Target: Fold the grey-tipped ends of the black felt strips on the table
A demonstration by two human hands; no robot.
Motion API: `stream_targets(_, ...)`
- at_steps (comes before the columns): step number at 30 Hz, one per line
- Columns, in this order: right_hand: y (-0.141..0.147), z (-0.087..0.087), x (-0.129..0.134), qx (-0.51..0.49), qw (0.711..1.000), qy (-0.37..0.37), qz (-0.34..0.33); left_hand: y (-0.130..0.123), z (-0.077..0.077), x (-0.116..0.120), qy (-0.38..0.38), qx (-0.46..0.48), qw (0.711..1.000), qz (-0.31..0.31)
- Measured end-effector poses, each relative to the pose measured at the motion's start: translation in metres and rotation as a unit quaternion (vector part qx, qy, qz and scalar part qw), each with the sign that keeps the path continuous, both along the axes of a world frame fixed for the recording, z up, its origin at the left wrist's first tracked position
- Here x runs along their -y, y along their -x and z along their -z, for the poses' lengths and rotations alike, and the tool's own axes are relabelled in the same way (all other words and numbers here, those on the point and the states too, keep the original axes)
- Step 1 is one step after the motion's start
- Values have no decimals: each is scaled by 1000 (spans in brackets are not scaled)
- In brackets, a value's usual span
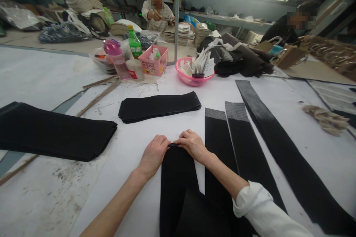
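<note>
A long black strip (178, 177) lies lengthwise before me, its far end pinched between both hands. My left hand (155, 153) is closed on the left corner of that end, and my right hand (192, 146) is closed on the right part, the fingertips almost meeting. The edge between them looks folded or bunched. Near the bottom, part of the black material curls up over the strip. Just right of my hands lie two black strips with grey far ends, one (218, 144) beside the other (241, 137). A longer black strip (289, 152) slants away at the right.
Stacks of black pieces lie at the left (52, 129) and centre (160, 106). Farther back are a pink basket (194, 80), a pink box (154, 61), a green bottle (134, 43) and a metal pole (176, 14). Two people sit beyond; another's arm shows top left.
</note>
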State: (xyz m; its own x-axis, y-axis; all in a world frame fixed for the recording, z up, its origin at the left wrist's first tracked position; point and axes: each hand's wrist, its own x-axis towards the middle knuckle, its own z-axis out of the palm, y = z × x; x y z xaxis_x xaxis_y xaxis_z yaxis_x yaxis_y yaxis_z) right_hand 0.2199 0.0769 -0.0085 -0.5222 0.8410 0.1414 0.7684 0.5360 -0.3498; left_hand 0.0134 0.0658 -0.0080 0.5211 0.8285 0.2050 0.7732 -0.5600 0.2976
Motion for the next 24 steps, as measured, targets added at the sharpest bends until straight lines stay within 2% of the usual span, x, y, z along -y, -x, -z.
stream_targets(10, -2, 6, 10, 50, 996, -70, -35, -1, 10, 8, -61, -51, 997, 21)
stream_targets(17, -3, 13, 9, 23, 995, -88, -39, 0, 11, 10, -94, -130, 986, 42)
stream_targets(24, -4, 14, 8, 17, 995, -95, -38, 0, 6, 12, -103, -155, 982, 43)
